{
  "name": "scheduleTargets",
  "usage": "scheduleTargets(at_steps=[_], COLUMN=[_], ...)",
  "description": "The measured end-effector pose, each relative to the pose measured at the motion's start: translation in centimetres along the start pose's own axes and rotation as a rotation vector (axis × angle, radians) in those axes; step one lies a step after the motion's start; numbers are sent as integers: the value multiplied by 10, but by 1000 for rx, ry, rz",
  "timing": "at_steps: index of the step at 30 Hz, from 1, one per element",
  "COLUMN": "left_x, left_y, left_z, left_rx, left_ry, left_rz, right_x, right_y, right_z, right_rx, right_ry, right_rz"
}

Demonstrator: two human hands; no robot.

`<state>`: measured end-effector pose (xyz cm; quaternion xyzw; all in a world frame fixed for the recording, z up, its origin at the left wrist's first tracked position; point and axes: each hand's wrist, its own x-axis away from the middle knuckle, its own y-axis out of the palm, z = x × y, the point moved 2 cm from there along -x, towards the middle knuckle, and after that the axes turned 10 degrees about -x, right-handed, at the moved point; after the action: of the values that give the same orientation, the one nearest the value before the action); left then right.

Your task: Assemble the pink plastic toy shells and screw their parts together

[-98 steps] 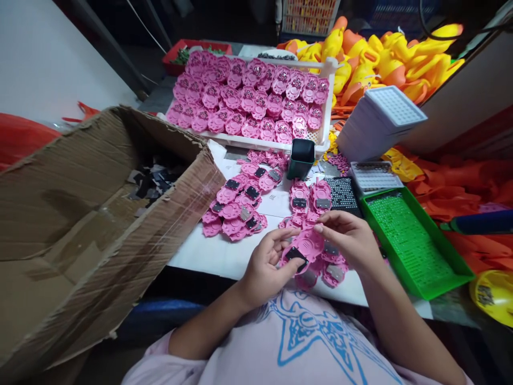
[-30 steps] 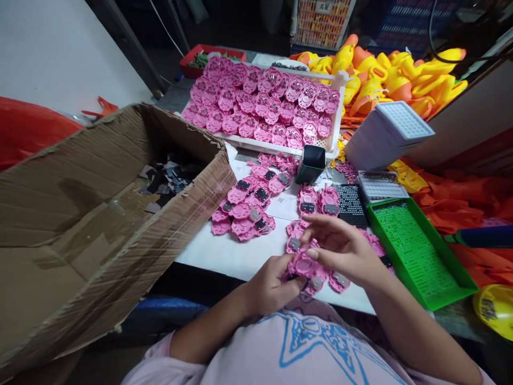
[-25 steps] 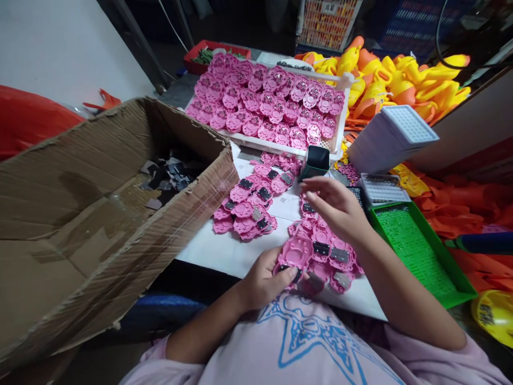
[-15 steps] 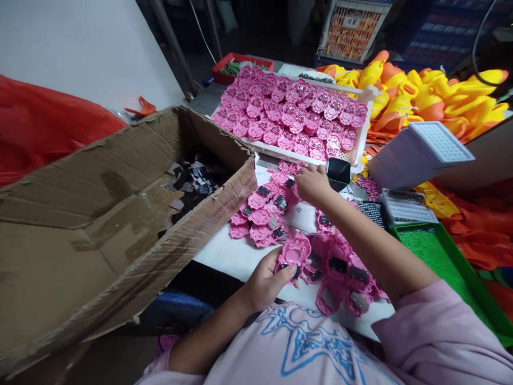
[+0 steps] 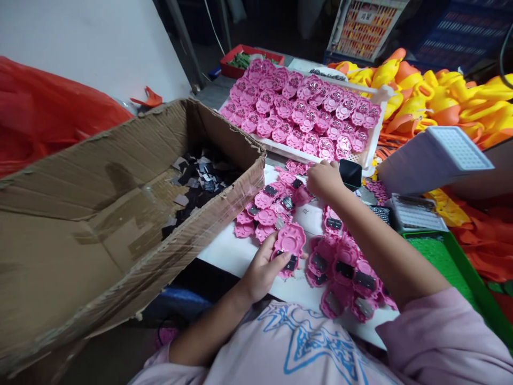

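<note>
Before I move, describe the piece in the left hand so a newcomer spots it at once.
From the big cardboard box, look right to the left hand. Its fingers hold a pink piece with a round hollow and a black plate. The similar pieces beside it lie in piles; this one is held.

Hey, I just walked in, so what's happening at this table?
The left hand holds a pink plastic piece with a dark rectangular insert, thumb across its lower part. The right hand is reached out over the small pink parts, beside a dark cup; whether it grips one is hidden. Similar pink pieces lie in heaps on the table, and more fill the white tray behind.
</note>
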<state>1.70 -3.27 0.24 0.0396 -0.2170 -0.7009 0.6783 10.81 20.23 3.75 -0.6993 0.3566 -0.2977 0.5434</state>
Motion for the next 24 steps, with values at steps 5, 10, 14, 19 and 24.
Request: scheduleTargets(at_steps=[5, 10, 14, 19, 24], left_x=[-1, -2, -2, 0, 0], left_y=[4, 21, 42, 65, 78], left_z=[6, 9, 10, 6, 0], left_rx=[79, 48, -42, -59, -25], left_ry=[1, 69, 86, 27, -3], left_rz=[71, 91, 15, -78, -102], right_x=[58, 146, 190, 213, 229], right_y=[-28, -32, -29, -24, -23], right_z=[-10, -16, -17, -5, 6], right_rx=[-353, -1220, -1094, -902, -706], right_ry=[-39, -99, -162, -227, -371], right_rz=[36, 136, 317, 561, 634])
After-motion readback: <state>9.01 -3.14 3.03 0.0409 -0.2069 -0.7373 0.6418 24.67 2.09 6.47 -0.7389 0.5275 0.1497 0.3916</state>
